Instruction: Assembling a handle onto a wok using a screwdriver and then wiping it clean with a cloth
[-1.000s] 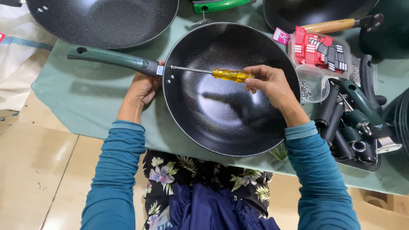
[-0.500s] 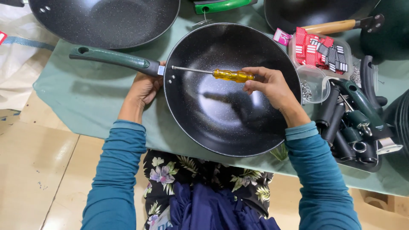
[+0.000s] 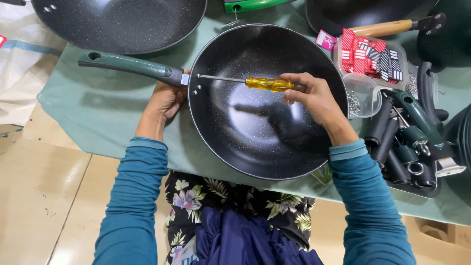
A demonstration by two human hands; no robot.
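A black speckled wok [image 3: 255, 132] lies on the green cloth in front of me, with a dark green handle [image 3: 130, 65] sticking out to the left. My right hand [image 3: 314, 98] grips a screwdriver [image 3: 267, 84] with a yellow handle, held level inside the wok; its tip rests against the inner wall where the handle joins. My left hand [image 3: 167, 98] is under the handle's base, pressed against the wok's outer left rim.
A second black wok [image 3: 122, 22] sits at the back left, another with a wooden handle [image 3: 387, 27] at the back right. A clear tub of red and black packets [image 3: 373, 56] and a tray of loose dark handles [image 3: 412, 142] stand at the right.
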